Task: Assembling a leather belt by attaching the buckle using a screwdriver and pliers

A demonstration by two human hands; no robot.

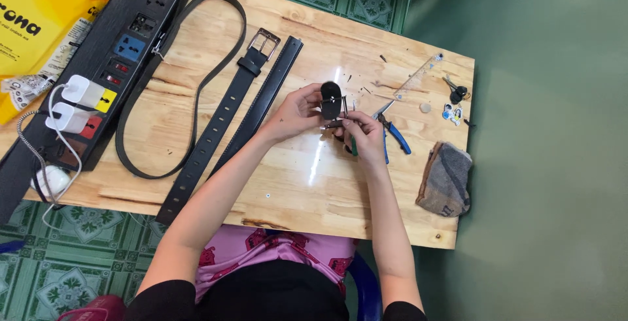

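Observation:
My left hand [297,113] pinches a small black oval leather piece [330,98] above the wooden table [294,177]. My right hand [364,134] meets it from the right, fingers closed on a thin dark metal pin or tool by the piece's lower edge; a green handle [354,147] pokes out under the palm. Two black belts lie to the left: one with a silver buckle [263,43] and a row of holes, and a plain strap [265,98] beside it.
Blue-handled pliers [394,134] lie right of my hands, with a clear ruler [418,75], keys [456,92] and a folded grey cloth [447,178] further right. A black power strip [108,66] with white chargers and a yellow bag [33,20] sit at the left.

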